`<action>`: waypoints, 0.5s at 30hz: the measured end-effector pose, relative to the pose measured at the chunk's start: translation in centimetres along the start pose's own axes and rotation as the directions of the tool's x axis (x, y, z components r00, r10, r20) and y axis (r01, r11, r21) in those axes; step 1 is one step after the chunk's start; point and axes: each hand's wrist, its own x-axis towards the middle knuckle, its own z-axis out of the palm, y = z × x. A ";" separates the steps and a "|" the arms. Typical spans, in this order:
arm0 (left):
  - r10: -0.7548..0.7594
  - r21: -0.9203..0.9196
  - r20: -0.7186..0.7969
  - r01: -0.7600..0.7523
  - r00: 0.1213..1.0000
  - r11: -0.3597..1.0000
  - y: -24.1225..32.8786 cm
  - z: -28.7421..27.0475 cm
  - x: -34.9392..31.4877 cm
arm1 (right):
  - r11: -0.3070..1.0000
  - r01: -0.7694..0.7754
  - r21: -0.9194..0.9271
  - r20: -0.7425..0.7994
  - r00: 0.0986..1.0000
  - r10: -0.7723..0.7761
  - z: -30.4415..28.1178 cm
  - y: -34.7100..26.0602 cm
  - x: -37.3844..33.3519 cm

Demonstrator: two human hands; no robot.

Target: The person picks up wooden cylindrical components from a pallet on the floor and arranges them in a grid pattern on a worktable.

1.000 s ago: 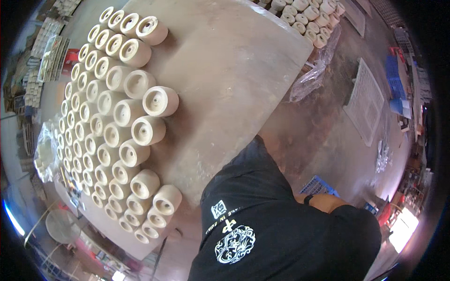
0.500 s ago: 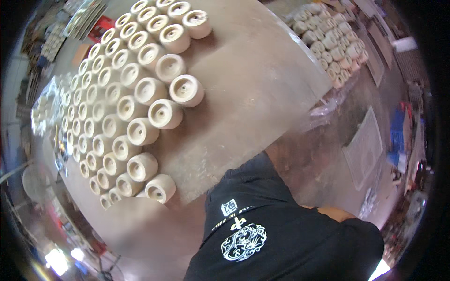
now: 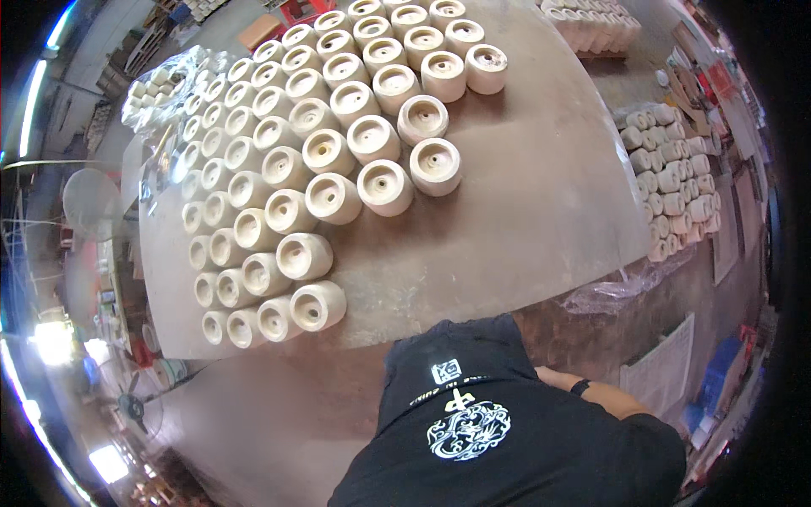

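Cups: rows on bench
Right hand: partly hidden; grip cannot be told
Left hand: out of view

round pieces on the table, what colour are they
The round pieces are pale cream; the head view shows them best.

A flat table occupies the centre and bears pale hollow-topped cylinders, set in close rows from 8 to 1 o'clock. A stack of similar pieces stands beyond the table edge, toward 3 o'clock, beside crumpled clear film. At 4 o'clock, the right hand (mostly hidden by the black shirt) adjoins a dark wristband.
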 end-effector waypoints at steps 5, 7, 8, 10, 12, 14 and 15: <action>0.151 -0.102 0.364 -0.122 0.919 0.987 -9.8 2.5 5.3 | 0.896 0.031 -0.444 -0.214 0.967 -0.140 -1.0 -11.7 -10.1; 0.309 -0.305 0.574 -0.152 0.759 0.940 -12.6 1.3 8.6 | 0.578 0.081 -0.812 -0.110 0.951 -0.289 -8.7 -15.0 -10.2; 0.186 -0.068 0.629 -0.185 0.755 0.980 -8.7 -0.9 8.3 | 0.548 0.059 -0.834 -0.168 0.920 -0.355 -8.9 -18.6 -13.6; 0.212 0.257 0.830 -0.691 0.516 0.676 5.8 -7.7 8.0 | 0.096 -0.093 -0.991 -0.128 0.863 -0.489 -16.4 -20.5 -16.7; 0.040 0.500 0.657 -0.475 0.753 0.724 11.9 -12.4 9.6 | 0.387 -0.339 -0.857 -0.504 0.706 -0.498 -19.9 -24.8 -21.8; 0.314 0.743 0.320 -0.442 0.894 0.503 21.2 -13.5 8.8 | 0.293 -0.384 -0.876 -0.473 0.560 -0.680 -27.5 -28.6 -24.6; 0.535 0.664 0.124 -0.470 0.836 0.582 23.8 -12.7 12.7 | -0.021 -0.495 -0.868 -0.236 0.450 -0.862 -35.2 -29.3 -26.5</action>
